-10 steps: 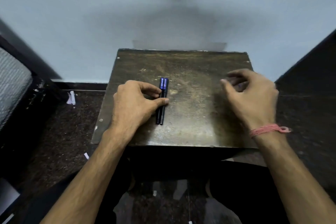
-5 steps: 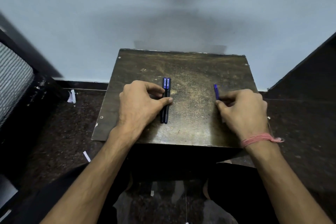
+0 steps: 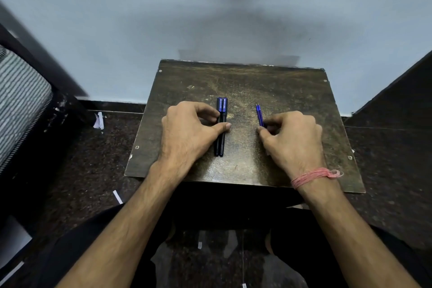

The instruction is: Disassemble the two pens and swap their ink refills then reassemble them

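Two dark pens with blue labelled ends lie side by side, lengthwise, near the middle of a small worn brown table. My left hand rests on the table with thumb and forefinger pinching the pair at mid-length. To the right, thin blue ink refills lie on the table, pointing away from me; there seem to be two, close together. My right hand covers their near ends with fingers curled onto them. A pink thread band circles my right wrist.
The table stands against a pale blue wall. Dark speckled floor surrounds it, with small paper scraps at the left. A striped cushion on a dark frame is at far left, a dark panel at right.
My right hand came down from a raised, open pose onto the table and the blue refills now show under its fingers. My left hand has stayed on the two pens.
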